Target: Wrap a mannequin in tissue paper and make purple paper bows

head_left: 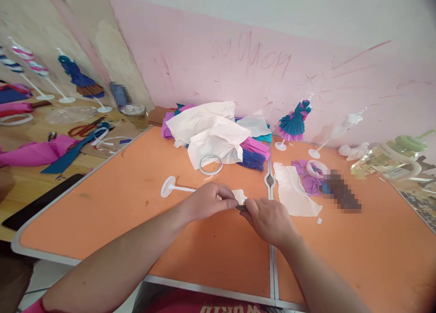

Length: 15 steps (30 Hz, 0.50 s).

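My left hand (214,200) and my right hand (269,217) meet low over the orange table, fingers pinched close together. Between the fingertips shows a thin dark grey piece (241,208), too small to name. Just behind it is a small white piece (239,196), by the right fingertips; whether it is paper or part of a form I cannot tell. A white stand with a round base (168,186) lies on its side, its stem running right until my left hand hides it. A silver tape roll (210,165) lies beyond the hands.
Crumpled white paper (211,126) covers coloured crepe paper at the back. Right of the table seam (271,240) are a white sheet (295,190), purple scraps (310,185), a teal dress form (295,120), a white form (347,124) and a bottle (391,156). Scissors (85,127) lie left.
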### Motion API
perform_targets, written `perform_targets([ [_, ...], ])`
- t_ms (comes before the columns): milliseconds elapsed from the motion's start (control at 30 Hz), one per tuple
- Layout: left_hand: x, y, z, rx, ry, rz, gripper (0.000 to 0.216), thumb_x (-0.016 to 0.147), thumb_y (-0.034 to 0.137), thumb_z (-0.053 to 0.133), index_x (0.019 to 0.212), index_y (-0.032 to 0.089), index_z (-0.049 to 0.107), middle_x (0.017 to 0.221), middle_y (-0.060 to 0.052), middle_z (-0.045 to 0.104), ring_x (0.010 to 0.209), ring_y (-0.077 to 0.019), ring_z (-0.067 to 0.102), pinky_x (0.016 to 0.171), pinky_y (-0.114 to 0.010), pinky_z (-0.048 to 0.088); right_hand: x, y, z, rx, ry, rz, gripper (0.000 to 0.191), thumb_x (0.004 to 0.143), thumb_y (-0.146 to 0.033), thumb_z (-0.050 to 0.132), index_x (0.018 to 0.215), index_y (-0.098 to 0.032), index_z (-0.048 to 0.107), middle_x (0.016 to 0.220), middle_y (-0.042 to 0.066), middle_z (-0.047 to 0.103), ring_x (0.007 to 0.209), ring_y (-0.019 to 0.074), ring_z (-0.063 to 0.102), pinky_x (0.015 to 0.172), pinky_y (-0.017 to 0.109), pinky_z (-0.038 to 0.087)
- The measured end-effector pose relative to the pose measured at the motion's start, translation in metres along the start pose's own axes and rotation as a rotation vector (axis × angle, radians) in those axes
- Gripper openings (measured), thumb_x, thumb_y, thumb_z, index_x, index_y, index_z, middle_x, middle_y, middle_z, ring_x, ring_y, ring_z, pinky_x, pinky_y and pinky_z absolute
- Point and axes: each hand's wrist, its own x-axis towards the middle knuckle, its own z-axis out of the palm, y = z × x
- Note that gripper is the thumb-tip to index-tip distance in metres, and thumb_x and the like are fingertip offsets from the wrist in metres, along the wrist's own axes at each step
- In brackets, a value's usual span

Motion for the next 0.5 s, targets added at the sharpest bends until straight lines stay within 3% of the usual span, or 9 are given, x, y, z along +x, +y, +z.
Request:
perform_targets([
  [133,0.000,-0.004,0.004,0.023,0.020,0.036,0.024,0.081,0.039,0.059,0.084,0.022,0.077,0.085,-0.003,0.069,0.077,-0.0196,0.061,0.069,-0.028,0.045,0.000,-0.001,-0.001,-0.009,-0.055,0.017,0.033,0.099,-0.043,0.030,0.082,-0.019,0.047,0.061,0.002,0.056,0.051,0.0139,0.047,0.048,0.031,0.010],
  [367,0.006,-0.011,0.018,0.048,0.102,0.104,0.025,0.084,0.042,0.058,0.085,0.025,0.077,0.088,-0.004,0.071,0.081,-0.0205,0.063,0.071,-0.028,0.046,-0.002,0.013,-0.015,0.054,-0.202,0.184,0.031,0.098,-0.047,0.030,0.086,-0.022,0.045,0.061,-0.001,0.060,0.046,0.0134,0.051,0.048,0.029,0.011],
  [500,0.006,-0.011,0.027,0.152,0.217,0.192,0.022,0.085,0.036,0.058,0.084,0.026,0.077,0.093,-0.004,0.071,0.088,-0.0209,0.063,0.079,-0.030,0.047,-0.005,0.014,-0.024,0.168,-0.264,0.176,0.029,0.097,-0.049,0.031,0.093,-0.024,0.046,0.064,-0.001,0.064,0.050,0.0149,0.056,0.047,0.026,0.015],
])
